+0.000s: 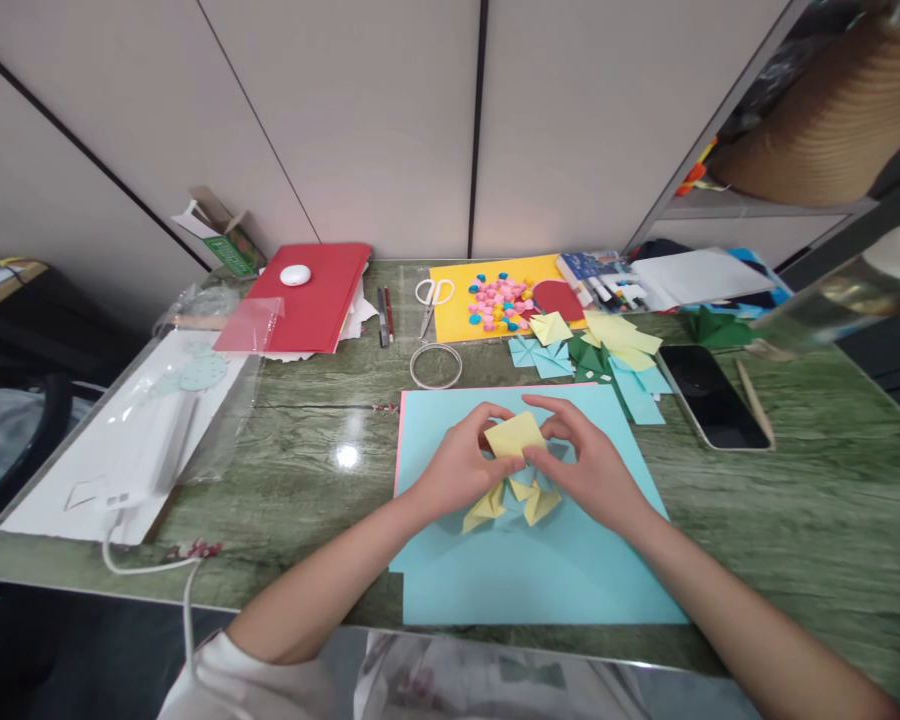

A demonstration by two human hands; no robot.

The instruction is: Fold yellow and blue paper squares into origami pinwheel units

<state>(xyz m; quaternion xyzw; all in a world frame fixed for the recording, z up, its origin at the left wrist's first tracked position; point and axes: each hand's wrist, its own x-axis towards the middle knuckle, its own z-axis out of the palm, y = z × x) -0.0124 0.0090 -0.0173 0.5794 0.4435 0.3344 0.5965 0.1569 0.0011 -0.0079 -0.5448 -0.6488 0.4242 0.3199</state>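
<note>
A small pale yellow folded paper is held between both my hands above a large light blue sheet on the green table. My left hand pinches its left side, fingers curled. My right hand pinches its right side. Beneath the hands lie several folded yellow paper pieces on the blue sheet.
Behind the blue sheet are a wire ring, white scissors, two pens, a yellow sheet with small coloured pieces, folded papers and a red folder. A black phone lies right. A white device in plastic lies left.
</note>
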